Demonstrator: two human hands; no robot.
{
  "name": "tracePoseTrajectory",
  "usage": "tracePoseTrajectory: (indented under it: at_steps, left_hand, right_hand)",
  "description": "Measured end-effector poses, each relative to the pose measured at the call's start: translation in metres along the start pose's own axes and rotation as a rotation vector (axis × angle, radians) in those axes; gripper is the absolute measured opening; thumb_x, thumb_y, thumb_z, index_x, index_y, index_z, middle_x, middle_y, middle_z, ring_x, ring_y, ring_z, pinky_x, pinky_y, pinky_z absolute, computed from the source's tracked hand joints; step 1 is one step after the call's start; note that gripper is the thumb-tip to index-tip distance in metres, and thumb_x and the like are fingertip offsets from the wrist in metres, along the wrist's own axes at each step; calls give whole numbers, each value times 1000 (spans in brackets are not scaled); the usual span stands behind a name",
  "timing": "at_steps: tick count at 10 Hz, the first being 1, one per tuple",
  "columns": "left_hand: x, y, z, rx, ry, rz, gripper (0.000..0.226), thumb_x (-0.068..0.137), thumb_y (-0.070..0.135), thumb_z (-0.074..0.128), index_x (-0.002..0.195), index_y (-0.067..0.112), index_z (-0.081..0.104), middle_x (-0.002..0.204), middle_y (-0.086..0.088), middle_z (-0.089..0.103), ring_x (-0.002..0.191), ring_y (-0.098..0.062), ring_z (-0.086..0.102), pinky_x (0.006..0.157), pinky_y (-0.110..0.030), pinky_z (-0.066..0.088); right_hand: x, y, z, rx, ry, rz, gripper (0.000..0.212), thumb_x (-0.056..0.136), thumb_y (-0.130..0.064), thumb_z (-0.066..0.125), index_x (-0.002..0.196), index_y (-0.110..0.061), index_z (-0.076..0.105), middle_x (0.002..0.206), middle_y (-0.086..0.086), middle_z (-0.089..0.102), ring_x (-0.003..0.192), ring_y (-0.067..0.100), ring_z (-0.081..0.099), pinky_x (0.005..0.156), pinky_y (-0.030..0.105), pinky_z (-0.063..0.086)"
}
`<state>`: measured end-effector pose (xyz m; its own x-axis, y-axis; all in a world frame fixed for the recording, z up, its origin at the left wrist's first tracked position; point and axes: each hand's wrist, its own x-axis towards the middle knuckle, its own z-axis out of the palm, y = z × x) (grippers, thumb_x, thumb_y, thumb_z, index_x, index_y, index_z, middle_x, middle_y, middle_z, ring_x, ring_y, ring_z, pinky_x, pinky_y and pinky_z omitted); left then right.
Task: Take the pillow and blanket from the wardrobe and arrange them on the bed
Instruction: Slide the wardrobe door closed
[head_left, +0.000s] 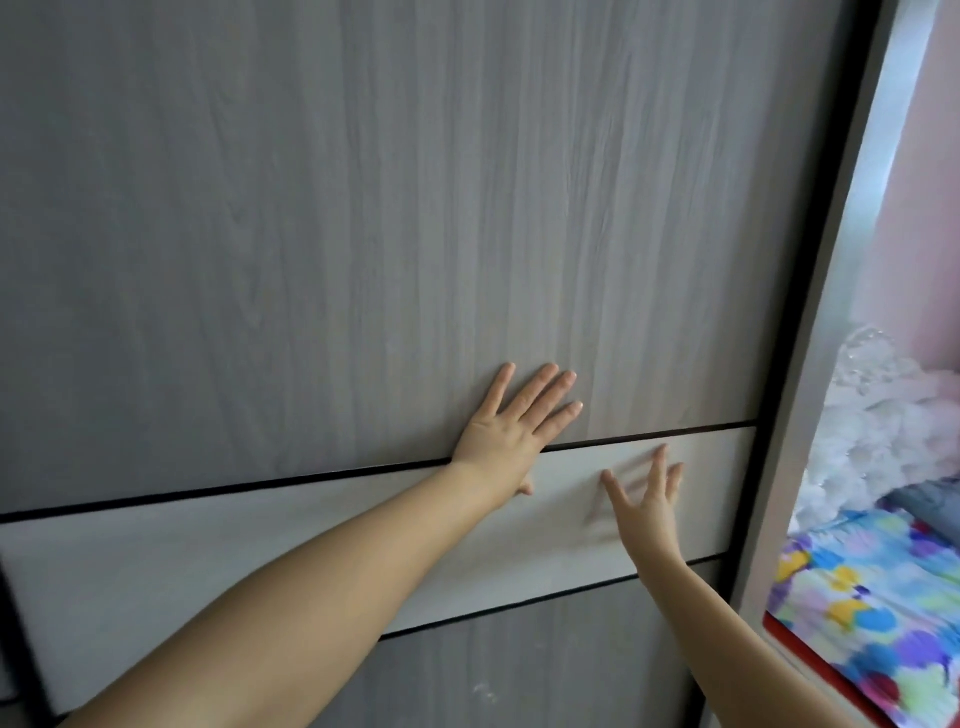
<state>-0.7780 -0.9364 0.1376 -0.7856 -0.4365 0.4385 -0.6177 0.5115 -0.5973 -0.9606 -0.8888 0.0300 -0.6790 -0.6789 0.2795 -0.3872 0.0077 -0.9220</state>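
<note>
Both my hands are up against one wardrobe door, grey wood grain crossed by one pale band. My left hand lies flat on it, four fingers straight and spread. My right hand is beside it on the band, fingers straight; it is blurred, so contact is unclear. In the open gap at right I count one bright patterned blanket, with white fluffy fabric above it.

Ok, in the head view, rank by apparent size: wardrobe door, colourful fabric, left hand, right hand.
1. Wardrobe door
2. Colourful fabric
3. Left hand and right hand: they look alike in size, so they are not ranked.
</note>
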Motion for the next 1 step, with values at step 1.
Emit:
tracePoseTrajectory:
  at_steps: [1]
  left_hand:
    - [-22,11,7,-138,64,42,95,78,38,68,152,21,10,160,-8,-12,141,-29,-23,106,-57,-21]
  right_hand:
    - [0,-6,-27,-36,-65,18,79,93,-30,60,154,-31,10,161,7,12,141,22,29,107,36,31]
